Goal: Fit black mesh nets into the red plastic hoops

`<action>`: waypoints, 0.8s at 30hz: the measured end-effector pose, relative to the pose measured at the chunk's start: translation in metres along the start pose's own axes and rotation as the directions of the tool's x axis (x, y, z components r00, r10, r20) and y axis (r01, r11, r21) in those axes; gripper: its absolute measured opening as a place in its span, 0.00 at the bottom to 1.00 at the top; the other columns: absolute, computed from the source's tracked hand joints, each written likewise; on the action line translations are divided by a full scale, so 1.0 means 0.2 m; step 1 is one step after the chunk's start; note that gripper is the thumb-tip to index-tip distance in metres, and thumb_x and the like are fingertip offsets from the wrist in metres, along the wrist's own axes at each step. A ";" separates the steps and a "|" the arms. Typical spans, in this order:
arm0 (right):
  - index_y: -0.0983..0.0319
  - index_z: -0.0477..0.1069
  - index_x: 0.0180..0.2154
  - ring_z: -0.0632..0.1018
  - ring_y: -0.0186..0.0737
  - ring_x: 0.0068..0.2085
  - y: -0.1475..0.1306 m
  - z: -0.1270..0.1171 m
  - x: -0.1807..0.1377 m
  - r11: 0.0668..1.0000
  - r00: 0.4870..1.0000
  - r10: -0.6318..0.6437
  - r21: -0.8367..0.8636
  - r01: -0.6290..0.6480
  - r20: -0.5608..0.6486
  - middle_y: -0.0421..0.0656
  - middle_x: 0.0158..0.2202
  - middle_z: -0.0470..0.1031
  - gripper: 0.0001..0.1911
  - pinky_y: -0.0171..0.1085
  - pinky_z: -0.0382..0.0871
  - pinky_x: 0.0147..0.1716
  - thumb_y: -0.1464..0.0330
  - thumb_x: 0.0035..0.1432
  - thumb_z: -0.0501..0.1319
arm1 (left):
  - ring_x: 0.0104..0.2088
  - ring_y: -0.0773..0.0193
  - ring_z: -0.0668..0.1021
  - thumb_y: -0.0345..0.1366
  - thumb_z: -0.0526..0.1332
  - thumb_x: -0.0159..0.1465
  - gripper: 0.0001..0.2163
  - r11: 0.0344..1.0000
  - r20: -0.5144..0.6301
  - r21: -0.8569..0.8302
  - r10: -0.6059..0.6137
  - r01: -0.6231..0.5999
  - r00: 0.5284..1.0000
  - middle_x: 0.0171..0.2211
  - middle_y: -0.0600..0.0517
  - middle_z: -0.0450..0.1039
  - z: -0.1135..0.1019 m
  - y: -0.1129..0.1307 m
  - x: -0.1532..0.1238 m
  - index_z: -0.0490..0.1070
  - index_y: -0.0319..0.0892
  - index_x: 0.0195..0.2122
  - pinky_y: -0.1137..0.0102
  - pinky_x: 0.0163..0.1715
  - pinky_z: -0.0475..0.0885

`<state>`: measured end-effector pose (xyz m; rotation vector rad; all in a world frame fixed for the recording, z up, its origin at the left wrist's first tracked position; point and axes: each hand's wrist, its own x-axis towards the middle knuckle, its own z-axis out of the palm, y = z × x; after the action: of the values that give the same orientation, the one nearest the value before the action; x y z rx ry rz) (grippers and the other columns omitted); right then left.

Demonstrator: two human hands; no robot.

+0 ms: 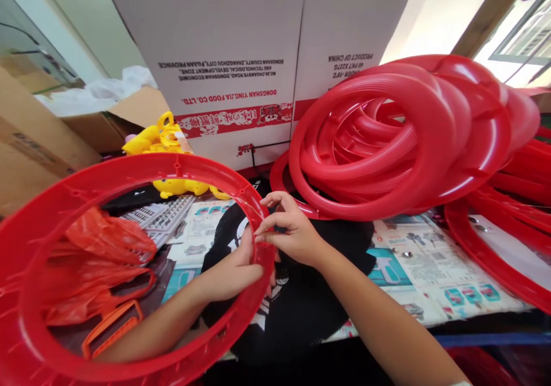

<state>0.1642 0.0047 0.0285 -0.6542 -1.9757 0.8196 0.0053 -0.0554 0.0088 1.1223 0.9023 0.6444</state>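
A large red plastic ring (172, 168) with an open, ribbed channel stands tilted at the left, its channel side facing me. My left hand (235, 271) reaches through its opening and is closed around the right-hand part of the rim, thumb on the near side. At that same stretch of rim is my right hand (286, 228), its fingers bent and pinched together against the channel. A faint thin strand seems to run along the channel there; what the fingertips hold is too small to make out. Beneath both hands lies a black cloth (297, 311) with white print.
Several red rings (357, 202) are stacked at the right before a white carton (232, 24). More red ring parts (495, 265) lie at the far right. Yellow plastic pieces (144, 140), an orange-red bag (107, 237) and a compartment tray (172, 214) are at the left.
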 end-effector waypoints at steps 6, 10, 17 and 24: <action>0.61 0.77 0.27 0.63 0.46 0.57 -0.01 0.00 0.00 0.998 0.998 0.052 -0.025 -0.053 -0.032 0.45 0.53 0.60 0.03 0.50 0.58 0.58 0.72 0.48 0.69 | 0.25 0.60 0.78 0.28 0.54 0.58 0.27 1.000 0.023 0.008 -0.006 0.006 1.000 0.29 0.52 0.73 0.01 0.02 -0.01 0.41 0.44 0.55 0.66 0.26 0.75; 0.61 0.77 0.27 0.65 0.44 0.57 -0.01 -0.01 0.01 0.994 0.998 0.066 0.090 -0.067 0.007 0.45 0.54 0.61 0.04 0.47 0.60 0.58 0.73 0.46 0.70 | 0.26 0.60 0.79 0.32 0.57 0.61 0.24 1.000 0.052 -0.010 -0.008 0.009 0.999 0.30 0.51 0.73 0.01 0.01 -0.03 0.43 0.46 0.53 0.64 0.28 0.76; 0.62 0.77 0.28 0.73 0.42 0.51 0.00 0.00 0.00 0.978 0.995 0.097 0.186 -0.100 0.023 0.45 0.52 0.66 0.03 0.43 0.69 0.51 0.75 0.48 0.69 | 0.21 0.57 0.78 0.52 0.57 0.61 0.29 0.977 0.005 -0.214 0.011 -0.010 1.000 0.26 0.53 0.74 0.02 -0.05 -0.01 0.42 0.48 0.56 0.64 0.22 0.75; 0.61 0.78 0.27 0.72 0.42 0.52 0.00 0.03 -0.01 0.974 0.992 0.125 0.190 -0.127 0.021 0.45 0.47 0.69 0.03 0.41 0.66 0.53 0.74 0.47 0.69 | 0.20 0.59 0.78 0.49 0.57 0.62 0.22 0.976 -0.220 -0.203 0.035 -0.081 0.975 0.23 0.54 0.72 0.09 -0.05 0.00 0.50 0.47 0.51 0.68 0.19 0.74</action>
<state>0.1588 0.0021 0.0251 -0.6677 -1.8496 1.0761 0.0208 -0.0683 0.0020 0.9018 0.9624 0.9029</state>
